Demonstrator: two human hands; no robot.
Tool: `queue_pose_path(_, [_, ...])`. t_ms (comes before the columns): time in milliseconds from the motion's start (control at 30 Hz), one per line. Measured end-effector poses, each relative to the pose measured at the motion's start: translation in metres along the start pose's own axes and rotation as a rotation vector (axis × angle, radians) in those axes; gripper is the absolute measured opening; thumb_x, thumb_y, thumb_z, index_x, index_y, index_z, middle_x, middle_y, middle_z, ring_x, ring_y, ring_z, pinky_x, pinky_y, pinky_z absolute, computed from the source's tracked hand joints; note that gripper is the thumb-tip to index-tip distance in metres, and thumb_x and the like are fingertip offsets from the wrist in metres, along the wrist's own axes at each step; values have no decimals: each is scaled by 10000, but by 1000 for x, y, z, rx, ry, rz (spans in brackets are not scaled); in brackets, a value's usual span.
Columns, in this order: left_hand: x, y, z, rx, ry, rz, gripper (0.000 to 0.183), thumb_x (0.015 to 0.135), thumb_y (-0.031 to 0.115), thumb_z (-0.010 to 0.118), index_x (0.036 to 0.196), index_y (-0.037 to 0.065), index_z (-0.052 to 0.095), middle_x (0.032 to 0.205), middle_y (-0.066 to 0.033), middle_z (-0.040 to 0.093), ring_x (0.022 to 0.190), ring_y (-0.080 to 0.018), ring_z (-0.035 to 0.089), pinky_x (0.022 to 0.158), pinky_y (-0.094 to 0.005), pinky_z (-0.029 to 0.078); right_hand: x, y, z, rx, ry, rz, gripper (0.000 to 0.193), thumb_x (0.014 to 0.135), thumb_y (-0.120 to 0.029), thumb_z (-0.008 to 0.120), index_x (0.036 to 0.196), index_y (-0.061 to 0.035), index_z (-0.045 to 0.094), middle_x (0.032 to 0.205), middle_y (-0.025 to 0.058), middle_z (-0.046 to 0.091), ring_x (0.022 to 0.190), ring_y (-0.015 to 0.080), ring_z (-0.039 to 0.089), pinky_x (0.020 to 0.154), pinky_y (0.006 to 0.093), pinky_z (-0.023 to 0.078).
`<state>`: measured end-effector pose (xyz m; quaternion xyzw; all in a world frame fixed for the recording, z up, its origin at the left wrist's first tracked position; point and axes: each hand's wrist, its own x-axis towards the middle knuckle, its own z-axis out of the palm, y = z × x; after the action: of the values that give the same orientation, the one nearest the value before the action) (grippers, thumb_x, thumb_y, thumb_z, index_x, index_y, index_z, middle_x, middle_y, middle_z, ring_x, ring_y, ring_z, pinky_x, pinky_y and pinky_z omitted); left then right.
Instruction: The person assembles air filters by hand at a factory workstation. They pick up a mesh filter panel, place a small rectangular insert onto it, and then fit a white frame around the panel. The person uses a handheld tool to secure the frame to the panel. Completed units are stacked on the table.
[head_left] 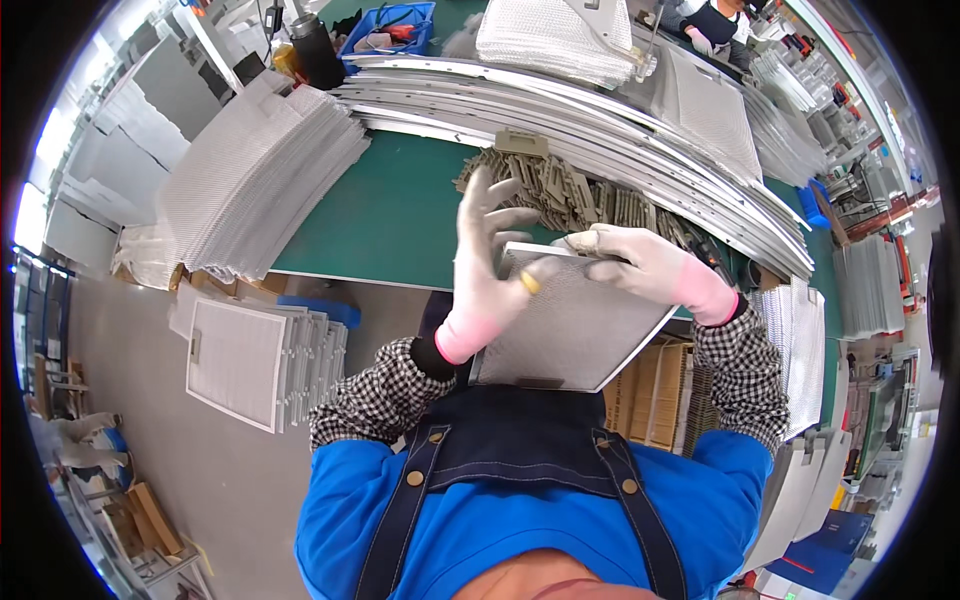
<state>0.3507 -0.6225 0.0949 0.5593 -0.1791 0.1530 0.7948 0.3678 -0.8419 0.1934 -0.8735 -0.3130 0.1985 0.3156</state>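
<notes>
- Mesh filter panel (575, 330), head view: a flat rectangular metal-framed sheet held up at chest height above the green counter (390, 215), tilted toward the person.
- Handling, judged: light and stiff, though the mesh face probably dents; the frame edges are the safer grip.
- Left hand (490, 265), gloved: fingers spread wide, palm against the panel's left edge, a small yellow piece by the thumb.
- Right hand (645, 265), gloved: closed over the top edge.
- Beyond: a heap of small grey clips (570, 190) and stacked panels (265, 175).

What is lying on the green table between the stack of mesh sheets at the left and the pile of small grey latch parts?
In the head view, only bare green table lies between the mesh sheets and the latch parts.
</notes>
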Motion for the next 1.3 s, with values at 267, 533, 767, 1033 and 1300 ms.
queue_pose_path(267, [-13, 56, -34, 370, -406, -173, 335, 810, -67, 760, 1131, 26, 765, 912, -4, 659, 814, -74, 607, 739, -238, 494, -1, 0, -32, 261, -461, 190, 523, 935, -154, 710, 1429, -32, 591, 1273, 105, 633, 1194, 211, 586, 1060, 334, 446])
queue_pose_path(533, [-1, 55, -38, 406, -216, -138, 314, 873, -56, 736, 1181, 5, 731, 966, -45, 759, 864, -105, 693, 788, -253, 544, 14, -12, -16, -7, -281, 126, 469, 957, -212, 653, 1382, -34, 565, 1205, 190, 671, 1147, 334, 654, 985, 418, 508])
queue_pose_path(767, [18, 28, -53, 464, -267, -175, 257, 922, -52, 705, 1171, 5, 734, 1061, -38, 728, 926, -72, 667, 808, -236, 532, 46, -16, 8, -263, -86, 85, 366, 978, -286, 659, 1224, -34, 561, 1020, 227, 681, 999, 427, 681, 849, 487, 539])
queue_pose_path(1033, [-6, -4, -80, -56, -140, -610, 330, 961, 244, 775, 1130, -35, 730, 976, -6, 724, 895, -60, 622, 822, -232, 506, 54, -17, 33, -655, 32, -170, 359, 955, -376, 686, 1059, -46, 588, 807, 213, 680, 763, 395, 710, 671, 484, 569])
queue_pose_path(1300, [-16, -8, -58, -30, -98, -508, 398, 997, 262, 724, 1195, -82, 713, 1069, -49, 746, 972, -98, 649, 907, -251, 492, 43, -8, 40, -716, 57, -104, 463, 948, -488, 653, 1059, -44, 586, 763, 201, 690, 719, 397, 712, 642, 503, 566])
